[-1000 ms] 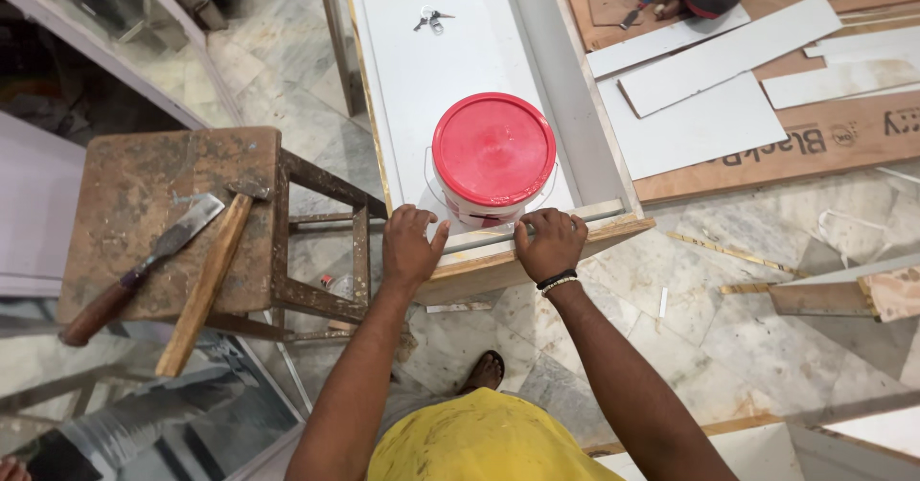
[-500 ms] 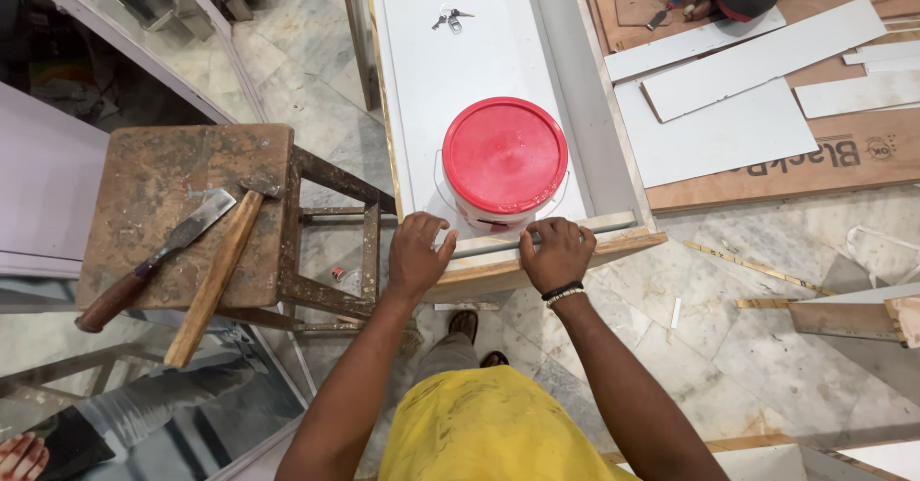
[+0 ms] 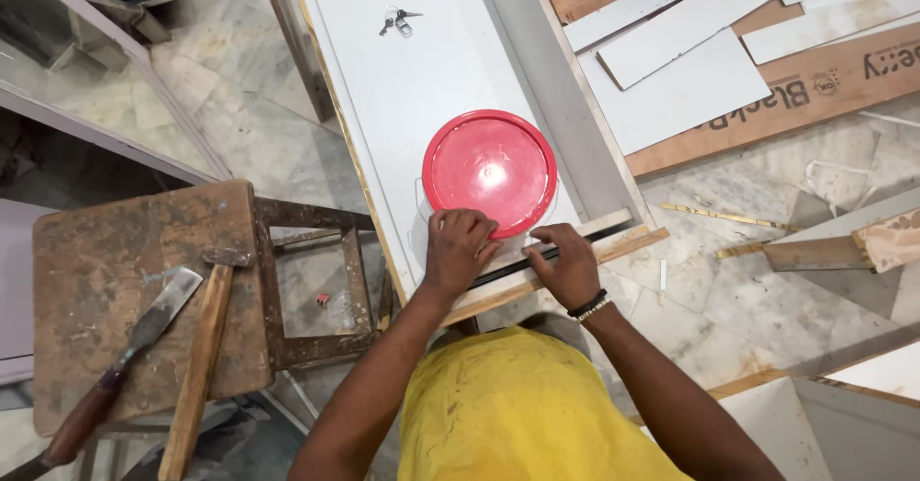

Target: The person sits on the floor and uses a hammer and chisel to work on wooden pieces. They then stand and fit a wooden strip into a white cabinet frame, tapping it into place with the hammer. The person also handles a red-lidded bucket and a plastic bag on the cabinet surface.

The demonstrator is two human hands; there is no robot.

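I look straight down at a long white panel [image 3: 422, 79] with raised grey sides. A white bucket with a red lid [image 3: 490, 171] stands on its near end. My left hand [image 3: 456, 249] rests on the panel right beside the bucket, fingers touching the lid's edge. My right hand [image 3: 565, 264], a bracelet on its wrist, presses on a thin wooden strip [image 3: 594, 231] that lies across the panel's near end. Neither hand holds a tool.
A worn wooden stool [image 3: 125, 289] at the left carries a hammer [image 3: 196, 366] and a chisel [image 3: 125, 356]. Keys [image 3: 396, 21] lie further up the panel. White board offcuts [image 3: 690, 59] and brown plywood [image 3: 795, 88] lie on the marble floor at the right.
The view has shifted so the panel and bucket sit more central. Both hands have moved up from the panel's end edge onto the strip and next to the bucket.
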